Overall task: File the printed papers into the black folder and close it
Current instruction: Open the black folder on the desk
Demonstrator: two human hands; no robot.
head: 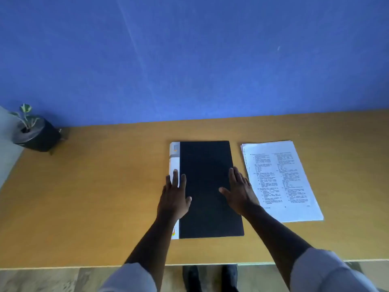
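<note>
The black folder [207,165] lies shut and flat in the middle of the wooden desk [105,197], with a white spine strip along its left edge. My left hand [174,197] rests flat on that left edge, fingers spread. Over the folder's right edge lies my right hand [239,190], also flat with fingers apart. A stack of printed papers [282,180] sits on the desk just right of the folder, text side up, touching neither hand.
A small potted plant [34,133] in a dark pot stands at the desk's far left corner. A blue wall [189,60] rises behind the desk. The desk's front edge runs near my sleeves, with floor and shoes below.
</note>
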